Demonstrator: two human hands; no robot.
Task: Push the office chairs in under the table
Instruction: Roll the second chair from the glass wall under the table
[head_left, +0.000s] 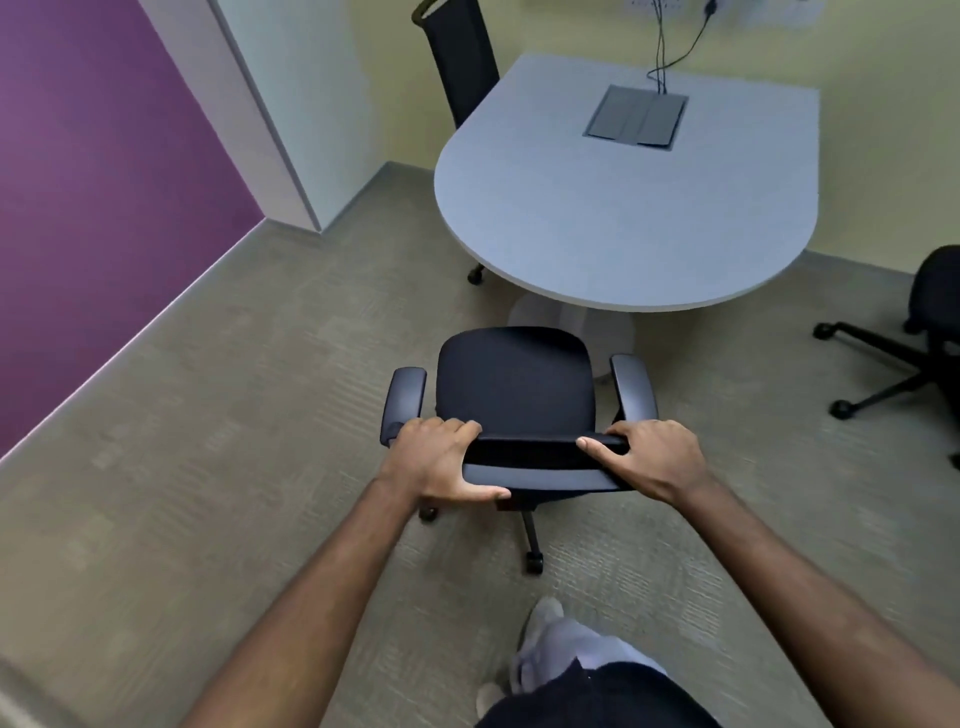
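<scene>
Head view only. Left hand (439, 460) grips the left end of the backrest top of the near chair (517, 384): fingers curled over the top edge, thumb stretched along the rear face. Right hand (647, 457) grips the right end the same way, fingers over the top, thumb pointing inward along the bar. Both arms reach out nearly straight.

Near chair sits directly ahead of the hands, seat facing the table (623, 218), front edge of the seat just short of the table's round edge and close to the pedestal base; not yet under the top. Armrests stick out beyond each hand.

Second chair (460, 62) stands far beyond the left hand, at the table's far left side, seat hidden under the top, only the tall back and one wheel visible. Third chair (930, 332) is off to the right of the right hand, clear of the table, partly cut off by the frame edge.

Cable box (636, 117) sits in the tabletop, cables (662, 52) running up to the wall. Carpet (234, 441) underfoot.
</scene>
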